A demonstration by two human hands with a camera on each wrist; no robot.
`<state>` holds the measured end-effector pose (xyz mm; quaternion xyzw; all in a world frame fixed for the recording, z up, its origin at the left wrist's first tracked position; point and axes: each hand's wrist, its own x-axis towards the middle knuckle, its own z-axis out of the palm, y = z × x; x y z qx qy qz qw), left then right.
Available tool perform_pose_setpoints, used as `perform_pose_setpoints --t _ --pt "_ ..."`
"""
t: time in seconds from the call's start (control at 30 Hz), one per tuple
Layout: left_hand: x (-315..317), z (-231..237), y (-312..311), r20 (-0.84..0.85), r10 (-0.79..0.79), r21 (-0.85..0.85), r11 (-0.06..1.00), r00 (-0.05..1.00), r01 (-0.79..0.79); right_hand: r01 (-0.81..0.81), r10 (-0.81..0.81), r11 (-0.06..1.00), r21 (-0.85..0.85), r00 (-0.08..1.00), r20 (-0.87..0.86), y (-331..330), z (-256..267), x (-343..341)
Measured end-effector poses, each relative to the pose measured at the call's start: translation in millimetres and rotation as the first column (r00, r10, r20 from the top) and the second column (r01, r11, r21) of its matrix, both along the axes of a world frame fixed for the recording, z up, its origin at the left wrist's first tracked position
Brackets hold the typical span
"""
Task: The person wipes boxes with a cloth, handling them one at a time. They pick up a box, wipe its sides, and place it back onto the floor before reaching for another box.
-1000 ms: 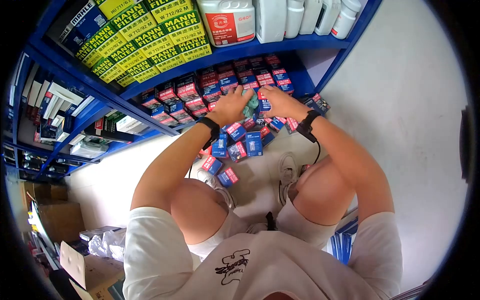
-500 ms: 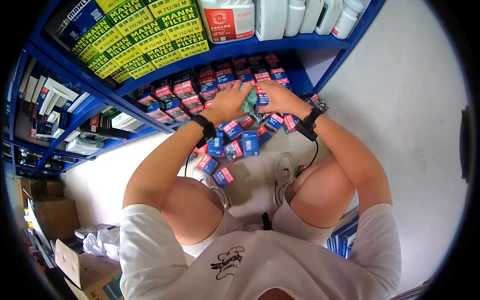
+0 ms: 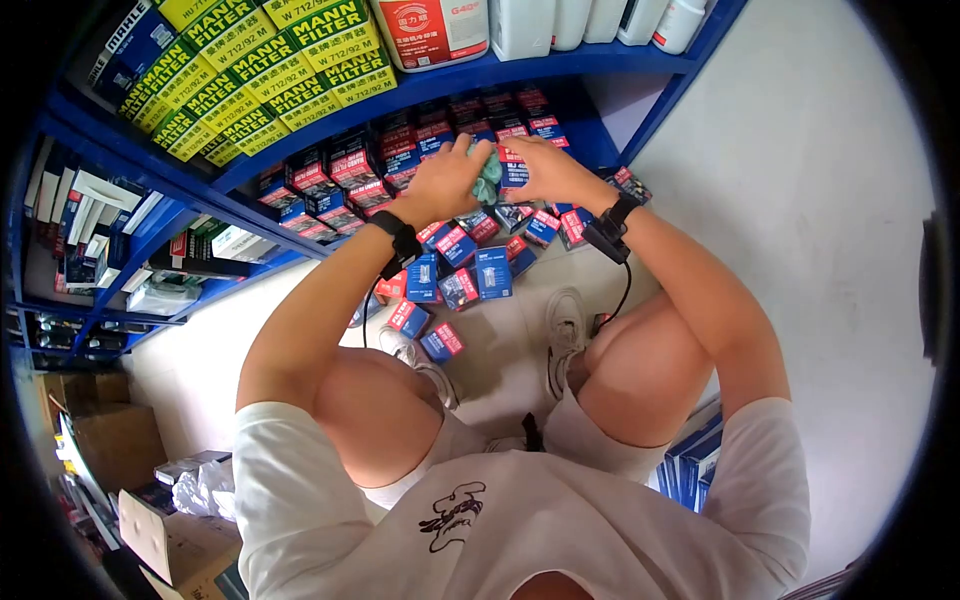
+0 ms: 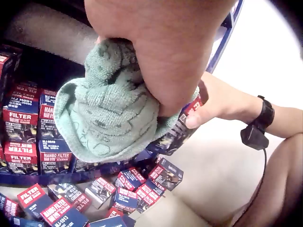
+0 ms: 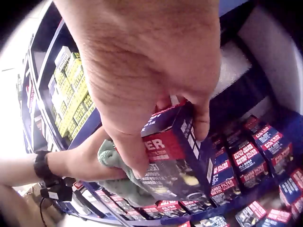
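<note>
My left hand (image 3: 447, 187) grips a bunched green towel (image 4: 109, 118), which hangs in folds below the palm. My right hand (image 3: 553, 172) holds a red and blue filter box (image 5: 173, 163), thumb on one face and fingers over the far edge. Close together in front of the low shelf, both hands have the towel against or right beside the box's side. In the right wrist view, the left hand's fingers are partly hidden behind the box and towel. Beneath the hands, several similar filter boxes (image 3: 493, 275) lie loose on the floor.
Rows of red and blue filter boxes (image 3: 355, 165) fill the low blue shelf. Above stand yellow-green filter boxes (image 3: 325, 60) and white jugs (image 3: 430, 35). A white wall (image 3: 800, 200) is on the right; an open carton (image 3: 185, 535) stands at lower left.
The head view has shifted slightly. Both hands, with the towel and the box, have moved a little toward the shelf; their holds look the same. The loose boxes on the floor stay put.
</note>
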<state>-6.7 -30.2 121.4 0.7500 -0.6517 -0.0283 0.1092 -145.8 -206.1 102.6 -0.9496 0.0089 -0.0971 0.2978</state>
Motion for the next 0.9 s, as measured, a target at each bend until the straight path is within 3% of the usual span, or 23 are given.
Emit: perform_pose_setpoints --t 0.23,0.3,0.5,0.63,0.7,0.9 --pt "-2.4 -5.1 1.6 -0.016 0.019 0.021 1.000 1.000 -0.018 -0.027 0.027 1.000 0.000 0.998 -0.048 1.8 -5.1 -2.4" --pt "-5.4 -6.0 0.7 -0.006 -0.038 0.003 0.999 0.999 0.038 -0.024 0.023 0.996 0.092 1.000 0.006 -3.5 -9.6 -1.9" --pt "-1.9 -7.3 -3.1 -0.018 0.019 0.017 1.000 1.000 -0.019 -0.007 0.007 1.000 -0.011 1.000 -0.021 -2.4 -7.6 0.7" --pt "6.8 -8.4 0.3 -0.022 0.053 0.038 0.998 0.998 -0.052 -0.022 0.024 0.999 0.029 0.998 -0.061 6.9 -0.3 1.6" --pt "6.5 -8.1 2.2 -0.024 0.018 -0.021 1.000 1.000 -0.019 -0.010 0.009 1.000 -0.028 1.000 -0.027 6.8 -2.8 1.6" --pt "-0.1 -4.1 -2.4 -0.002 -0.031 -0.005 1.000 1.000 0.031 -0.014 0.013 1.000 0.006 0.994 0.111 -8.6 -18.3 6.6"
